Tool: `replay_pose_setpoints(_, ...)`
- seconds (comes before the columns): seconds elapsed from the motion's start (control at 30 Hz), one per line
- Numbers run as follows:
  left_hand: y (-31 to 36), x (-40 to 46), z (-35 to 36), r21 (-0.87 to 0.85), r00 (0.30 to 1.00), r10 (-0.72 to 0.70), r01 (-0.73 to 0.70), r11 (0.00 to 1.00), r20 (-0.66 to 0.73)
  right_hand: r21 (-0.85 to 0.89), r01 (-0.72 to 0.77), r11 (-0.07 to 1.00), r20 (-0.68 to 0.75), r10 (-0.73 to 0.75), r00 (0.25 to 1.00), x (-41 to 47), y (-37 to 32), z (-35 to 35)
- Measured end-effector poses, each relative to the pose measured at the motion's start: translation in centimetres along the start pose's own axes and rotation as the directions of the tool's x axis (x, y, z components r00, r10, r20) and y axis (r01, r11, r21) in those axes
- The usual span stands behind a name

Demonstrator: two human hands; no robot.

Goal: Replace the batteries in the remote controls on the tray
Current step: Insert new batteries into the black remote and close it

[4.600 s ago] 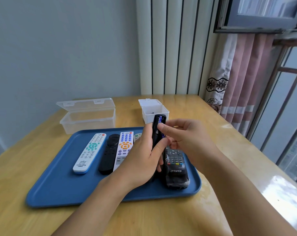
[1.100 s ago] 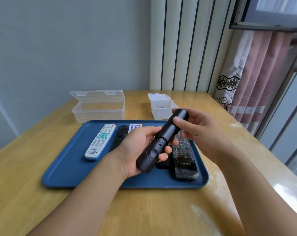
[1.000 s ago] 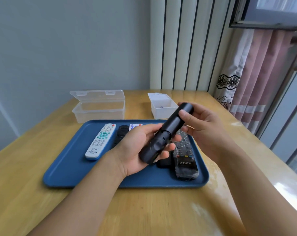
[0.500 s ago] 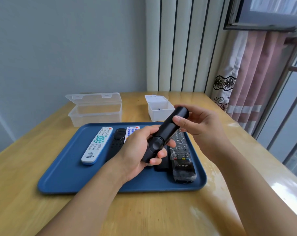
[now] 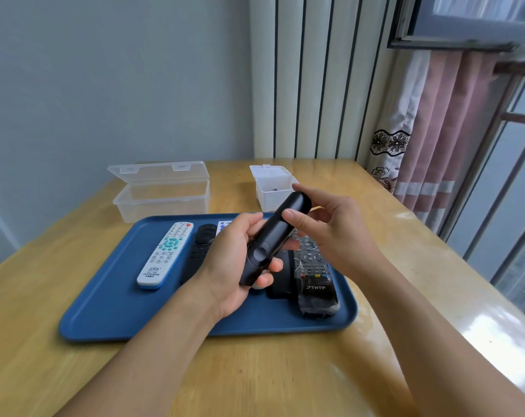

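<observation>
A slim black remote (image 5: 273, 236) is held tilted above the blue tray (image 5: 104, 308). My left hand (image 5: 228, 266) grips its lower end, fingers wrapped round it. My right hand (image 5: 330, 227) pinches its upper end between thumb and fingers. On the tray lie a white remote with teal buttons (image 5: 166, 254), a black remote (image 5: 199, 251), a white remote mostly hidden by my left hand (image 5: 223, 225), a flat black remote (image 5: 282, 281) and a plastic-wrapped black remote (image 5: 315, 281).
A large clear plastic box with its lid open (image 5: 162, 191) and a small white open box (image 5: 273, 186) stand on the wooden table (image 5: 270, 371) behind the tray. A curtain (image 5: 430, 145) and a window rail are at the right.
4.6 s ago the black remote stood upright with its batteries showing; now its back is closed and it lies tilted. Over the last second both hands have only shifted slightly with it.
</observation>
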State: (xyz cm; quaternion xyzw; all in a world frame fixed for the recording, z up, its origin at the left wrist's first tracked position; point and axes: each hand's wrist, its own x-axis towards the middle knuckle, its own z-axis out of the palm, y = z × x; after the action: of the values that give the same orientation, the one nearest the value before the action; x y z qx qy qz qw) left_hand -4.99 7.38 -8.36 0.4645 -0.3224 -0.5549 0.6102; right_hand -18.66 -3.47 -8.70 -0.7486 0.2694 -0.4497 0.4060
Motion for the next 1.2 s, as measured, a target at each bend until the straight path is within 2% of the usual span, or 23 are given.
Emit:
replay_pose_setpoints(0.07, -0.2, 0.1, -0.2, -0.007, 1.000, 0.001, -0.001, 1.000, -0.019, 0.012, -0.015, 1.000, 0.027, 0.015, 1.000, -0.1, 0.5, 0.4)
replay_pose_setpoints(0.17, 0.0, 0.5, -0.5, 0.036, 0.999, -0.001, 0.003, 0.999, -0.043, 0.082, -0.039, 0.996, -0.014, 0.040, 0.999, -0.3, 0.5, 1.1)
replay_pose_setpoints(0.2, 0.3, 0.6, -0.5, 0.050, 0.999, 0.005, -0.003, 0.999, -0.046, 0.185, -0.068, 0.980, -0.027, 0.074, 0.997, -0.4, 0.3, 1.2)
replay_pose_setpoints(0.27, 0.9, 0.6, -0.8, 0.083, 0.996, 0.064, -0.059, 0.995, -0.065, 0.460, -0.121, 0.880, 0.014, 0.129, 0.992, -0.6, -0.8, 1.3)
replay_pose_setpoints(0.33, 1.9, 0.6, -1.3, 0.164, 0.970, 0.184, -0.158, 0.974, -0.159, 0.525, -0.070, 0.848, -0.012, 0.089, 0.996, -0.8, -2.1, 1.4)
replay_pose_setpoints(0.4, 2.4, 0.9, -2.5, 0.249, 0.883, 0.316, -0.238, 0.939, -0.346, 0.395, 0.058, 0.917, -0.142, -0.002, 0.990, -1.8, -3.6, 2.5)
replay_pose_setpoints(0.43, 2.7, 1.0, -3.1, 0.218, 0.835, 0.333, -0.261, 0.940, -0.437, 0.291, 0.131, 0.948, -0.205, -0.072, 0.976, -2.5, -4.2, 3.6)
replay_pose_setpoints(0.47, 3.1, 0.8, -3.5, 0.113, 0.821, 0.297, -0.277, 0.954, -0.487, 0.172, 0.212, 0.962, -0.232, -0.170, 0.958, -3.2, -4.8, 5.0)
replay_pose_setpoints(0.53, 3.7, 0.4, -4.1, -0.088, 0.888, 0.181, -0.239, 0.967, -0.422, -0.091, 0.378, 0.921, -0.145, -0.387, 0.910, -4.3, -5.0, 7.9)
replay_pose_setpoints(0.57, 4.0, -0.3, -4.7, -0.108, 0.930, 0.134, -0.180, 0.978, -0.343, -0.192, 0.438, 0.878, -0.074, -0.459, 0.886, -4.5, -5.0, 9.6)
replay_pose_setpoints(0.6, 4.1, -0.4, -4.7, -0.083, 0.961, 0.105, -0.130, 0.988, -0.257, -0.272, 0.477, 0.836, -0.037, -0.504, 0.863, -4.2, -4.6, 10.5)
replay_pose_setpoints(0.67, 4.2, -0.4, -5.0, 0.001, 0.971, 0.088, -0.090, 0.996, -0.221, -0.389, 0.486, 0.783, -0.030, -0.537, 0.843, -3.4, -4.2, 11.6)
replay_pose_setpoints(0.73, 4.6, -0.8, -6.0, 0.033, 0.958, 0.105, -0.100, 0.994, -0.268, -0.363, 0.461, 0.810, -0.012, -0.499, 0.867, -2.9, -4.3, 12.7)
replay_pose_setpoints(0.8, 5.2, -1.4, -7.5, 0.083, 0.950, 0.106, -0.085, 0.993, -0.293, -0.238, 0.441, 0.866, 0.037, -0.445, 0.895, -2.8, -3.8, 13.1)
replay_pose_setpoints(0.93, 5.8, -3.1, -11.3, 0.285, 0.930, 0.118, -0.015, 0.958, -0.347, -0.189, 0.376, 0.907, 0.066, -0.370, 0.927, -2.2, -2.9, 13.4)
replay_pose_setpoints(1.0, 5.7, -3.6, -13.2, 0.408, 0.881, 0.187, 0.008, 0.913, -0.435, -0.219, 0.326, 0.920, 0.029, -0.327, 0.944, -1.9, -2.9, 13.4)
replay_pose_setpoints(1.03, 5.6, -3.8, -14.3, 0.488, 0.831, 0.251, 0.028, 0.872, -0.496, -0.235, 0.310, 0.921, 0.023, -0.314, 0.949, -1.9, -2.8, 13.5)
replay_pose_setpoints(1.1, 5.3, -3.9, -15.9, 0.687, 0.728, 0.399, 0.133, 0.715, -0.557, -0.256, 0.295, 0.921, 0.049, -0.292, 0.955, -1.9, -2.5, 13.5)
replay_pose_setpoints(1.17, 5.0, -3.9, -16.9, 0.814, 0.676, 0.502, 0.268, 0.515, -0.540, -0.274, 0.296, 0.915, 0.104, -0.278, 0.955, -2.1, -2.3, 13.7)
replay_pose_setpoints(1.2, 4.8, -3.9, -17.1, 0.829, 0.662, 0.519, 0.312, 0.464, -0.540, -0.279, 0.301, 0.912, 0.123, -0.277, 0.953, -2.2, -2.3, 13.8)
